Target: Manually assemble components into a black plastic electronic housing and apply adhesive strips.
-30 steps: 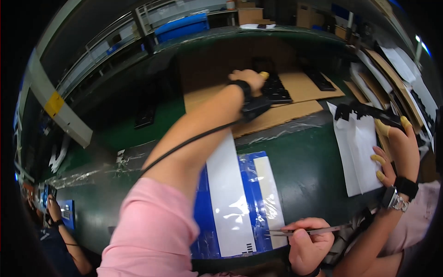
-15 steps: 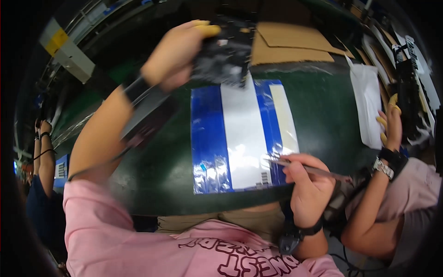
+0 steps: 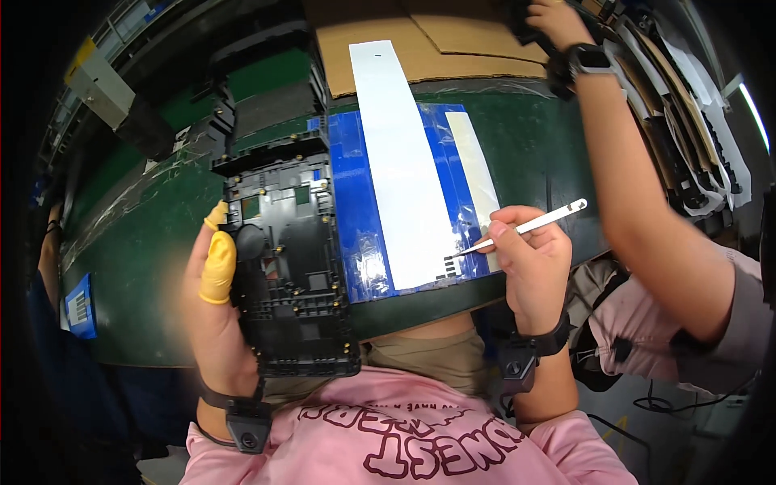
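In my left hand (image 3: 217, 299), with yellow finger cots on its fingertips, is a long black plastic housing (image 3: 295, 267) with ribs, cut-outs and small brass inserts. I hold it by its left side, upright above the bench's near edge. Pinched in my right hand (image 3: 533, 267) are white tweezers (image 3: 550, 217), their tip pointing left at several small black strips (image 3: 449, 265). The strips sit at the near end of a long white backing sheet (image 3: 404, 178). Under that sheet lies a blue board (image 3: 347, 174) covered with clear film.
A cream strip (image 3: 471, 158) lies on the board's right side. Cardboard (image 3: 477, 69) covers the back of the green bench (image 3: 533, 153). A co-worker's arm (image 3: 614, 153) reaches across at right, near stacked parts and sheets (image 3: 679, 121). A blue card (image 3: 79, 309) lies far left.
My left hand has brought the black housing down and toward me from the far side. My right hand stays near the strips, the tweezers now tilted upward. The co-worker's arm has reached farther away.
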`<state>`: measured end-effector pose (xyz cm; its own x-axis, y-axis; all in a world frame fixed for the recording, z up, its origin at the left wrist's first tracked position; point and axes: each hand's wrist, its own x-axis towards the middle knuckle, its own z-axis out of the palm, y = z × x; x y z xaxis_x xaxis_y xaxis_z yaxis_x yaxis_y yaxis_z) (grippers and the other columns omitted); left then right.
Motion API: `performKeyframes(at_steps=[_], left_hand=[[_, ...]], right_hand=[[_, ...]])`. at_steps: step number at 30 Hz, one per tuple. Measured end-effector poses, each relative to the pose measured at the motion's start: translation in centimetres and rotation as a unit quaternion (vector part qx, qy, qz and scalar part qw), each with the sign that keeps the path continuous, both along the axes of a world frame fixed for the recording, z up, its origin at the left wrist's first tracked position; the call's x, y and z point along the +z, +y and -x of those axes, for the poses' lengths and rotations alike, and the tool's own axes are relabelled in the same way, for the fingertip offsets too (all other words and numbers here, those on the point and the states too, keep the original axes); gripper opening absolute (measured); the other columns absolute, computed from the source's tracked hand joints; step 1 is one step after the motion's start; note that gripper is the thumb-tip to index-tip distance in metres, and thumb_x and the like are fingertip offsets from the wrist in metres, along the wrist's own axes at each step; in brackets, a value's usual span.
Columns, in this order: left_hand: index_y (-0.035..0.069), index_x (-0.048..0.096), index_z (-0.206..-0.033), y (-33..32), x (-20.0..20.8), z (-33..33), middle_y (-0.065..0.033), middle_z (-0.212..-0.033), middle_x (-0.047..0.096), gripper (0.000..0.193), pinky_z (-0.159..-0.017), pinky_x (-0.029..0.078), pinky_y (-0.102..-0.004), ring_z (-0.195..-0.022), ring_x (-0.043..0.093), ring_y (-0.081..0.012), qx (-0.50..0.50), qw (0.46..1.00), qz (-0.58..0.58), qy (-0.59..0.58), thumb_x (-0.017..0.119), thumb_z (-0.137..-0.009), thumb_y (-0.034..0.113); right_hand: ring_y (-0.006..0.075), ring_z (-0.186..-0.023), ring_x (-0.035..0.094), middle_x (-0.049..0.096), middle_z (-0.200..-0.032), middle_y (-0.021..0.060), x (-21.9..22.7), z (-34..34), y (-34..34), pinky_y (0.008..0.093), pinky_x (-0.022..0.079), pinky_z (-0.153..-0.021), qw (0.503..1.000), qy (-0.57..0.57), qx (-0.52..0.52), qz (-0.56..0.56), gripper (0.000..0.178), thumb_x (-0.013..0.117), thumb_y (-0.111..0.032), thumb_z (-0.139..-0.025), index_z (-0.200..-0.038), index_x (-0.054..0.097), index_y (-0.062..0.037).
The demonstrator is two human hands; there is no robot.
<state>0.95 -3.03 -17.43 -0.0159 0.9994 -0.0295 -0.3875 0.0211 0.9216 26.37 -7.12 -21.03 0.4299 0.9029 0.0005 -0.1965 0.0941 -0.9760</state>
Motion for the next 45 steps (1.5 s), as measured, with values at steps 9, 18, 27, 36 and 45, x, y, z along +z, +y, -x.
performKeyframes(at_steps=[9, 18, 27, 36, 45], left_hand=[[0.001, 0.038, -0.126, 0.8, -0.5, -2.7, -0.0079, -0.117, 0.050, 0.038, -0.089, 0.041, -0.0278, -0.104, 0.050, -0.0156, -0.109, 0.989, 0.005, -0.096, 0.038, -0.092, 0.019], [0.004, 0.039, -0.120, 0.4, 0.0, -3.6, -0.0095, -0.107, 0.053, 0.031, -0.079, 0.050, -0.0293, -0.093, 0.056, -0.0162, -0.079, 0.990, 0.025, -0.115, 0.042, -0.091, 0.014], [0.005, 0.033, -0.123, -0.6, 0.3, -5.4, -0.0131, -0.110, 0.051, 0.037, -0.078, 0.050, -0.0325, -0.095, 0.057, -0.0199, -0.169, 0.966, 0.079, -0.180, 0.046, -0.089, 0.014], [0.003, 0.033, -0.123, -1.0, 0.5, -5.2, -0.0131, -0.112, 0.051, 0.038, -0.082, 0.048, -0.0318, -0.098, 0.055, -0.0195, -0.166, 0.966, 0.059, -0.187, 0.046, -0.089, 0.016], [0.002, 0.034, -0.123, -0.9, 0.5, -4.8, -0.0126, -0.113, 0.050, 0.038, -0.082, 0.048, -0.0320, -0.098, 0.055, -0.0194, -0.157, 0.971, 0.045, -0.176, 0.045, -0.089, 0.017]], right_hand=[[0.0119, -0.063, 0.059, 0.060, -0.074, 0.0090, 0.0, -0.1, 0.2, 0.0198, 0.045, -0.059, 1.000, 0.015, -0.001, 0.004, 0.012, 0.059, 0.002, -0.077, -0.088, 0.057, 0.0068], [0.0130, -0.064, 0.059, 0.060, -0.075, 0.0106, 0.0, 0.2, -0.1, 0.0219, 0.048, -0.061, 1.000, 0.014, -0.002, -0.012, 0.012, 0.058, 0.004, -0.077, -0.088, 0.056, 0.0078], [0.0112, -0.072, 0.060, 0.063, -0.081, 0.0108, 4.1, 5.2, -1.5, 0.0202, 0.046, -0.062, 0.988, 0.098, 0.096, -0.070, 0.016, 0.059, 0.001, -0.079, -0.094, 0.056, 0.0048], [0.0131, -0.073, 0.060, 0.061, -0.080, 0.0107, 4.1, 6.4, -1.9, 0.0216, 0.047, -0.064, 0.986, 0.090, 0.121, -0.070, 0.017, 0.060, 0.004, -0.077, -0.094, 0.056, 0.0060], [0.0143, -0.073, 0.060, 0.061, -0.081, 0.0116, 4.1, 6.9, -1.5, 0.0224, 0.048, -0.065, 0.987, 0.078, 0.120, -0.077, 0.016, 0.060, 0.004, -0.078, -0.093, 0.056, 0.0061]])
